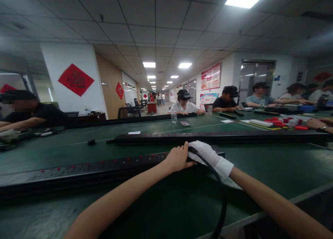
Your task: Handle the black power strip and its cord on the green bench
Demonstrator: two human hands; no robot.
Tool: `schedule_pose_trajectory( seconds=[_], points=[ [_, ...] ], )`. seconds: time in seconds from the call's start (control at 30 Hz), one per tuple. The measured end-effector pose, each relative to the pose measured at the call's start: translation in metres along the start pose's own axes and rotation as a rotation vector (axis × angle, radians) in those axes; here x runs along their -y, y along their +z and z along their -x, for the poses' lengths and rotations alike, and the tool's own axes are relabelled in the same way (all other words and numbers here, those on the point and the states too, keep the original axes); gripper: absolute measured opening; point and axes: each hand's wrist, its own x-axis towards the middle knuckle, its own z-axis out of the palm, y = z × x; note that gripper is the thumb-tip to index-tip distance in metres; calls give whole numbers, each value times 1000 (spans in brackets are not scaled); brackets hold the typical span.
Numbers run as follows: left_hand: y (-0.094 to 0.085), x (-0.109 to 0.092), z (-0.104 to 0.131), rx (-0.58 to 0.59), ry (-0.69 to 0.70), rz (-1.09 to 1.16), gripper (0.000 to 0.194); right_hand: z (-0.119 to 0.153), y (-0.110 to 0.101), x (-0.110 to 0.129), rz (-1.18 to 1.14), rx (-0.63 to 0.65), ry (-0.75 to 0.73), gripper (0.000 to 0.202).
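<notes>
A long black strip [119, 165] with small red dots along its top lies on the green table, reaching from the left edge to the middle. My bare left hand [179, 158] is closed round the strip near its right end. Right beside it, my right hand [204, 153], in a white glove, is closed on a thick black cable [223, 197] where it meets the strip. From there the cable curves down toward the front edge of the table. The fingertips of my right hand are partly hidden.
Behind my hands lies another long black strip [234, 137]. Farther back are a water bottle [173, 114], a phone [185, 123] and white paper [134, 132]. Red and white parts [281, 122] sit at the right. Several people work round the green table [262, 166].
</notes>
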Motion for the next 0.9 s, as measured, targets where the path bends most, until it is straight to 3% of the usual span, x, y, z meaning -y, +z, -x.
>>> schedule_pose_trajectory(
  seconds=[0.9],
  points=[
    [2,2,1,-42,24,13,84,0,2,-1,31,3,-4,30]
  ],
)
